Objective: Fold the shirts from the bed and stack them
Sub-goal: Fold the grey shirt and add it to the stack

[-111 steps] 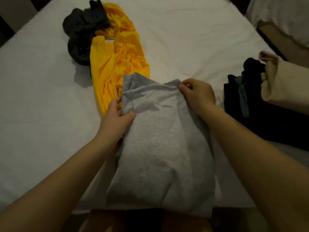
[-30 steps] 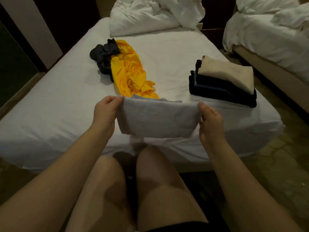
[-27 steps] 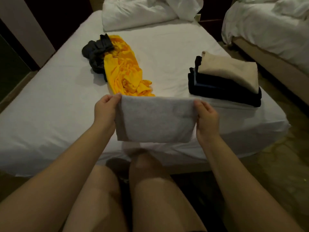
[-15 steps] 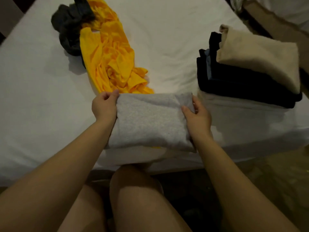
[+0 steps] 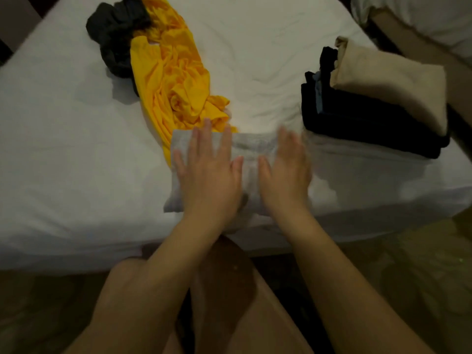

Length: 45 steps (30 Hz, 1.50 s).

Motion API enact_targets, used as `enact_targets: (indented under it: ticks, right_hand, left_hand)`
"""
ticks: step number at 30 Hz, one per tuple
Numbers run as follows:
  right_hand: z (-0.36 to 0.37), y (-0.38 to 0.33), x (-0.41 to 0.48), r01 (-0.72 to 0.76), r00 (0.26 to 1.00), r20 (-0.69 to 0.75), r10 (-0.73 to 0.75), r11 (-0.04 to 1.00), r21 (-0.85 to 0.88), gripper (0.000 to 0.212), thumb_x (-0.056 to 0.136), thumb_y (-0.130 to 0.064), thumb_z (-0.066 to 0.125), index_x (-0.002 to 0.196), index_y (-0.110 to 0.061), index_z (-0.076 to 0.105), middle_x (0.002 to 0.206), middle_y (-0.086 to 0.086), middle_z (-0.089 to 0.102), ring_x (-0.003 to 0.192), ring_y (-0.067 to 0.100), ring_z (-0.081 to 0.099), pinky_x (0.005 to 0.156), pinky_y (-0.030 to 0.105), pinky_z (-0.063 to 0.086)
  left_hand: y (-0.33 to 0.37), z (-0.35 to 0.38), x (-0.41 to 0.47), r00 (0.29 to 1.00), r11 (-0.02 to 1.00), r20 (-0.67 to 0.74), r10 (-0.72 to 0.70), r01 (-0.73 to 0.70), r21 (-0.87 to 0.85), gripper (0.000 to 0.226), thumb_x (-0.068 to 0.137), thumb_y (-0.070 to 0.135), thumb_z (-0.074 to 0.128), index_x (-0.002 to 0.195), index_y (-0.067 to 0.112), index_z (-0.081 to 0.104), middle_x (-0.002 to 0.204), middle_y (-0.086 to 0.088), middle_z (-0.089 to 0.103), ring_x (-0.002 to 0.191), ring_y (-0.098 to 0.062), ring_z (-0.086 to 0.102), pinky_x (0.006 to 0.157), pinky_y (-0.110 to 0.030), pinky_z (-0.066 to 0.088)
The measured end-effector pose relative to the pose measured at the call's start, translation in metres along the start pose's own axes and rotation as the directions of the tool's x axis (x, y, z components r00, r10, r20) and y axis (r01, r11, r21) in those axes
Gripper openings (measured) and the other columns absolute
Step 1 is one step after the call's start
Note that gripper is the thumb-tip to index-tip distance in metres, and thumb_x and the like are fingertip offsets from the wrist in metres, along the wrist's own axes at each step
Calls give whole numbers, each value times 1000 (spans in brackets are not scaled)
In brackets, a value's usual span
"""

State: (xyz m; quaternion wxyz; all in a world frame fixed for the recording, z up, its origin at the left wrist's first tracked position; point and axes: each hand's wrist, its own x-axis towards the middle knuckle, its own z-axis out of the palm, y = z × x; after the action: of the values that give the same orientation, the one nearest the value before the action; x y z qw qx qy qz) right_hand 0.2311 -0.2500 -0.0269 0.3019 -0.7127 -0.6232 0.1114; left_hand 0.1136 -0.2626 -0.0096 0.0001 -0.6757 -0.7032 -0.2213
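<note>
Pressing the folded grey shirt flat at the bed's near edge

The grey shirt lies folded into a compact rectangle on the white bed, close to the edge at six o'clock. Both hands rest on top of it, palms down. The left hand has its fingers straight and spread over the left half. The right hand lies flat over the right half (it is blurred, so I can't make out its fingertips well). Neither pinches any cloth.

At eleven o'clock from the grey shirt an unfolded yellow shirt lies crumpled, its near end touching the grey one's far-left corner or tucked under it; I cannot tell which. Farther along the same line a dark grey garment sits in a heap. At two o'clock, near but apart, stands the stack of folded dark shirts with a beige shirt on top.

From where I stand the folding looks finished and this is the smoothing press. The next move calls for fingers slid under both short sides, a level lift so the layers don't spill open, and a square landing on the beige shirt. By the look of it, the yellow shirt and the dark garment are left to fold.
</note>
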Motion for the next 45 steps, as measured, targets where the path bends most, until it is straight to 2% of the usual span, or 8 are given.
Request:
enact_targets:
  ticks: [7,18,22,24,28,32,38,45]
  right_hand:
    - [31,18,-8,85,931,365,4,970,-227,55,97,-53,19,148,-39,8,159,-5,1,146,19,-4,115,50,-5]
    - [33,27,-7,-123,942,288,172,976,-180,80,84,-72,34,148,-39,-1,158,7,-14,145,29,-7,117,45,0]
    - [8,27,-11,-291,931,255,260,952,95,97,80,-61,57,149,-31,-5,155,12,13,140,32,19,112,45,21]
    - [2,32,-10,-412,898,284,337,871,269,96,81,-52,64,150,-29,2,148,12,31,131,33,36,106,44,35]
    - [6,38,-4,-633,774,472,422,541,554,99,54,-66,75,134,-16,45,127,6,58,109,28,59,94,49,49]
    - [-13,28,-15,-571,819,433,375,603,557,59,85,-44,62,134,-16,45,118,1,55,108,26,56,94,46,48]
    - [-30,24,-33,-327,943,274,190,694,642,41,94,-20,55,133,-26,44,116,-3,57,104,17,56,91,36,47]
    - [-71,5,-40,-350,936,335,103,323,879,28,93,-6,52,121,-11,50,93,3,64,70,14,64,56,26,55]
  left_hand:
    - [-41,53,-7,966,947,112,235,-253,198,47,87,38,35,120,20,63,133,-11,55,123,-28,51,103,-51,20]
    - [-50,61,2,948,944,109,298,-310,115,51,87,43,37,131,25,54,139,-11,50,126,-28,49,104,-45,19]
    - [-63,43,-8,997,997,35,-71,72,-24,69,82,56,37,139,17,41,143,-24,37,127,-42,40,103,-53,30]
    - [-71,29,-16,944,926,88,-319,330,-183,82,81,63,43,145,14,28,139,-27,39,123,-44,41,100,-51,35]
    - [-78,14,-17,853,746,292,-433,521,-415,73,84,51,60,137,9,34,133,-19,51,117,-36,51,93,-42,41]
    - [-85,2,-15,623,199,642,-448,769,-607,59,75,44,73,118,6,57,107,-11,65,89,-25,61,73,-36,52]
    - [-92,-34,-41,766,120,589,-256,630,-767,42,84,22,67,124,16,54,115,-5,65,96,-20,63,73,-35,53]
    - [-81,-93,-54,844,-5,533,-49,534,-846,58,72,12,71,126,17,51,118,-7,63,92,-19,68,63,-30,56]
